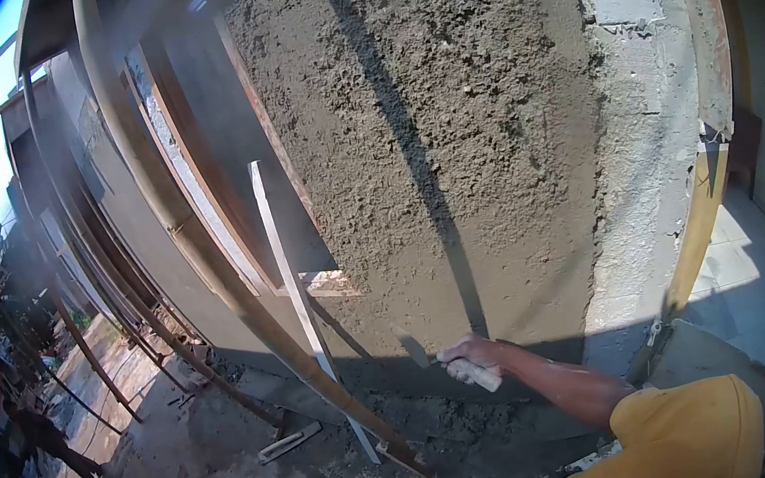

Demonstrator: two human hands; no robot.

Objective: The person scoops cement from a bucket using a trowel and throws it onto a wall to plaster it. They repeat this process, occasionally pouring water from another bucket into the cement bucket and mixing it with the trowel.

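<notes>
My right hand [471,361] reaches in from the lower right, below a yellow sleeve [688,431], with its fingers closed round the handle of a trowel. The trowel's blade [413,350] points up and left, close over the lower part of the plastered wall [507,290]. Around the hand the grey plaster looks fairly smooth, while higher up it is rough and lumpy. Bare pale blocks [630,155] show along the wall's right side. My left hand is out of view.
A bamboo pole [199,255] and a pale straight batten [283,263] lean left of my hand, before a window opening. Short wood pieces [290,445] lie on the ground. A person [37,424] is at far left. A yellowish wooden post [698,224] edges the wall's right end.
</notes>
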